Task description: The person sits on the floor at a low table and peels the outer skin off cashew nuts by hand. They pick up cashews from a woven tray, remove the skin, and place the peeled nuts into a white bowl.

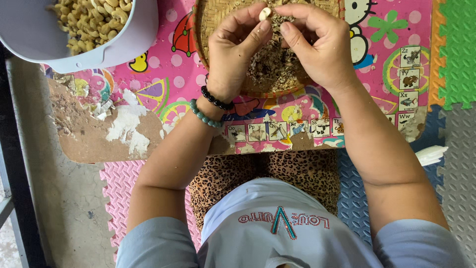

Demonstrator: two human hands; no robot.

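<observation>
A pale bowl [134, 34] of cashew nuts [91, 20] sits far left; over the woven tray [201, 30] of husk scraps [272, 67], the left hand [233, 54] and right hand [317, 44] both pinch one pale nut [265, 13] between fingertips. A light grip looks best here, peeling over the tray so flakes fall in.

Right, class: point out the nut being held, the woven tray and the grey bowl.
nut [265, 13], head view, its pale top between the fingertips.
woven tray [206, 22], head view, bare left side of the weave.
grey bowl [130, 42], head view, outer wall.
</observation>
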